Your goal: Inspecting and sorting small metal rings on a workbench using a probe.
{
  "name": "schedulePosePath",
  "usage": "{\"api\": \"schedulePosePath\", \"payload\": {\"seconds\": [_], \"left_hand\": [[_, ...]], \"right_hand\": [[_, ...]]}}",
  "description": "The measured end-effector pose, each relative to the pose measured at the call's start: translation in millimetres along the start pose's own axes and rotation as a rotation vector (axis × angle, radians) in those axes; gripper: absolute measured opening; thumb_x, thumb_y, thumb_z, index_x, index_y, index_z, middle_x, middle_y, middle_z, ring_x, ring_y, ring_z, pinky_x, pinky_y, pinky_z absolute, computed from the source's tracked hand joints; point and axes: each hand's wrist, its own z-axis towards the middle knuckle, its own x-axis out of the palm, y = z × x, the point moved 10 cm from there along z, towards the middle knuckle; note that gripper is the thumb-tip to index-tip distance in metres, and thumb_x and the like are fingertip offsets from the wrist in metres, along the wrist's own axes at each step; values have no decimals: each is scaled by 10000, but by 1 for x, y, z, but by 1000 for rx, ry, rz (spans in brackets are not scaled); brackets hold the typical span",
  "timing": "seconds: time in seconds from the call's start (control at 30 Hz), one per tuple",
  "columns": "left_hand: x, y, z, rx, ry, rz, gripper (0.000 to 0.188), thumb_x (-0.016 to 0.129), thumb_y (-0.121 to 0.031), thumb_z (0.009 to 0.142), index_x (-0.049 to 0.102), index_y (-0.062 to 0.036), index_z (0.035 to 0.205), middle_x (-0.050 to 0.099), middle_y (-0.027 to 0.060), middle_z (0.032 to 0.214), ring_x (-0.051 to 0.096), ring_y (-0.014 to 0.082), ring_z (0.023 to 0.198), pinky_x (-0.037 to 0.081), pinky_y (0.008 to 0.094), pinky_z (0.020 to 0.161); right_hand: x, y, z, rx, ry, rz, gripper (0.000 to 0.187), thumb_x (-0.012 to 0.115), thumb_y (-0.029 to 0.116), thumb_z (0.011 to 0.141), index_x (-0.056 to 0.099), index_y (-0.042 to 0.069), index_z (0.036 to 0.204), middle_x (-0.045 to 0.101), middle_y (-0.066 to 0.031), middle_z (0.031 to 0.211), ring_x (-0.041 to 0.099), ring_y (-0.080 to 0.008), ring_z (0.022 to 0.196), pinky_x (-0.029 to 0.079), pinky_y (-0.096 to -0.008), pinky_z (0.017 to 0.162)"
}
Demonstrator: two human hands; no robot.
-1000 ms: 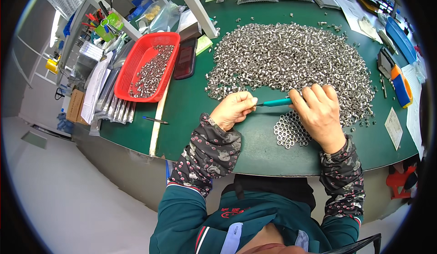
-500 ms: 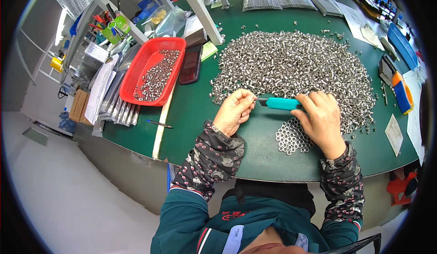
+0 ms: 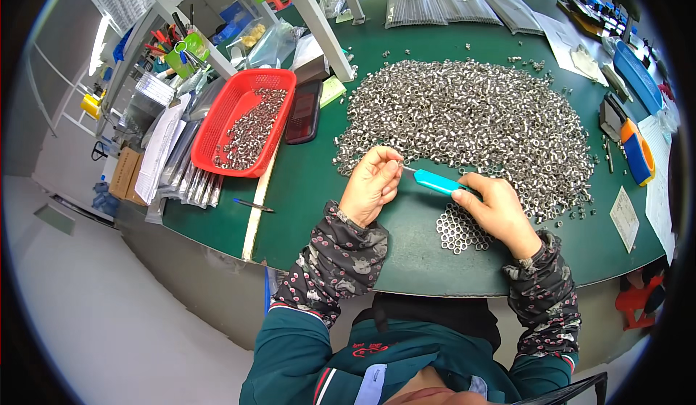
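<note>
My right hand [image 3: 500, 213] is closed round the rear of a teal-handled utility knife [image 3: 436, 182], whose narrow tip points left. That tip meets the fingertips of my left hand [image 3: 372, 187], which pinch a small metal ring [image 3: 400, 164], mostly hidden by the fingers. Just beyond both hands spreads a broad heap of loose metal rings [image 3: 471, 108] on the green table [image 3: 413, 260]. Beside my right wrist, a flat patch of rings [image 3: 457, 232] lies one layer deep, packed close together.
A red basket [image 3: 205, 126] partly filled with small metal parts stands at left, next to a dark phone-like device [image 3: 304, 113]. A pen [image 3: 254, 205] lies near a pale strip [image 3: 261, 220]. At right are an orange-and-blue object [image 3: 639, 155], a card [image 3: 623, 218] and a blue tray [image 3: 638, 79].
The knife has turned from nearly level to slanting, its tip up at my left fingertips and its rear lower. My right hand has shifted down and slightly left; the left keeps its pinch.
</note>
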Motion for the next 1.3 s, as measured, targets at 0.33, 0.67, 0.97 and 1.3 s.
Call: {"api": "schedulePosePath", "payload": {"seconds": [0.33,0.67,0.97,1.3], "left_hand": [[0,1,-3,-26,-20,0,110,530,-81,887,511,-19,976,510,12,758,342,13,475,263,149,393],[-7,5,-6,-97,-54,36,117,534,-88,887,533,-13,977,511,3,737,343,10,479,262,146,407],[-8,9,-6,-154,-55,62,118,524,-85,892,536,-7,979,521,9,736,350,10,488,273,140,411],[-11,13,-6,-198,-72,37,122,525,-94,893,535,-10,980,523,11,745,369,11,499,288,137,414]], "right_hand": [[11,-6,0,96,135,80,298,566,336,830,621,47,869,582,-139,621,583,-298,589,429,-390,551],[-2,12,-2,-151,-88,-173,264,597,322,802,597,61,838,591,-116,681,592,-307,649,449,-417,576],[-11,25,-8,-253,-232,-331,247,641,304,761,593,69,820,548,-91,625,572,-277,593,443,-394,516],[-15,38,-14,-376,-346,-451,241,682,265,711,581,75,819,494,-58,621,538,-231,596,428,-363,526]]}}
